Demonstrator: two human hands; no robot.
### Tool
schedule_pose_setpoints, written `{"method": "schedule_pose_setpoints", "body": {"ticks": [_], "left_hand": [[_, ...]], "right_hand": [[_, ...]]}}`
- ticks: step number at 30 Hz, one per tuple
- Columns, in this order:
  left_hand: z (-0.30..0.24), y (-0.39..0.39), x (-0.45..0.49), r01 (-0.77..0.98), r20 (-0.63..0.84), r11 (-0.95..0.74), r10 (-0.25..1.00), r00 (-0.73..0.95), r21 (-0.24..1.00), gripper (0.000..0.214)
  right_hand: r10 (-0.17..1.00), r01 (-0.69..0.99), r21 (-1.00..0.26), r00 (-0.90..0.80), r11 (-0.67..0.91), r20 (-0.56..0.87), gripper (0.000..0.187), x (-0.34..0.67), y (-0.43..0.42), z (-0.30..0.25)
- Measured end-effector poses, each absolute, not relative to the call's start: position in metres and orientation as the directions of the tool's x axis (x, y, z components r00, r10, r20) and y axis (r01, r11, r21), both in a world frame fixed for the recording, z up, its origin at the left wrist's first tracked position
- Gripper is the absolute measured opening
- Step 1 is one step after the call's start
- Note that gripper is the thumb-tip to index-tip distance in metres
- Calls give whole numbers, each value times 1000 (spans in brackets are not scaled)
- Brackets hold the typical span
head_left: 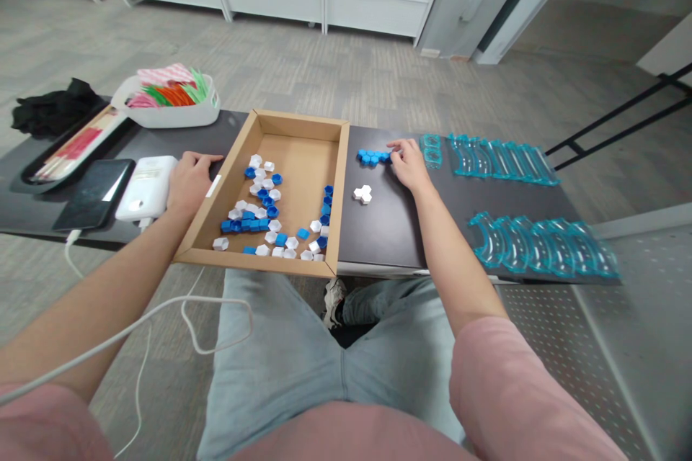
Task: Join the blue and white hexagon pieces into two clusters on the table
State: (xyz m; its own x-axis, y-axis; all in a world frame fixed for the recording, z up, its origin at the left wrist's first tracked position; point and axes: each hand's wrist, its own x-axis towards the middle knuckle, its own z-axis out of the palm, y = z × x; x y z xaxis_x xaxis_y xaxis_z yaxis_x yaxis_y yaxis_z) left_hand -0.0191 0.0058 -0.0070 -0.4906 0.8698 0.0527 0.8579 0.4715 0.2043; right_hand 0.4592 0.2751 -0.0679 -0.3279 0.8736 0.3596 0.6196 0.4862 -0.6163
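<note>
My right hand (409, 164) is at the right end of a cluster of blue hexagonal pieces (372, 157) on the dark table. Its thumb and fingertips close around the end blue piece, which they partly hide. Just nearer to me, several white hexagonal pieces (363, 194) stand joined in a small group. Beside the left wall of a shallow cardboard box (303, 140), my left hand (189, 184) rests on the table, fingers stretched and holding nothing. Loose white and blue hexagonal pieces (254, 223) lie inside the box, mostly left and near.
Two rows of clear teal plastic parts (502, 160) lie at the right, with a smaller teal piece (431, 150) near my right hand. Leftward are a white device (145, 189) with a cable, a black phone (94, 194), a long black tray (40, 184) and a white basket (173, 117).
</note>
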Motion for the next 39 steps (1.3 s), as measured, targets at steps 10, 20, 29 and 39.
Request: {"method": "schedule_pose_setpoints", "body": {"ticks": [10,20,29,39], "left_hand": [[-8,6,-21,858,54,475,869,-493,194,65],[-6,6,-17,856,59,474,867,-494,207,66],[-6,5,-18,854,42,483,866,-499,193,68],[-11,7,-26,865,48,470,873,-484,176,67]], "right_hand": [[883,614,-635,-335,469,328,38,455,271,-61],[784,547,-562,-455,620,422,22,453,249,-42],[783,554,-556,-479,620,397,18,452,249,-45],[780,501,-606,-482,618,398,21,454,251,-46]]}}
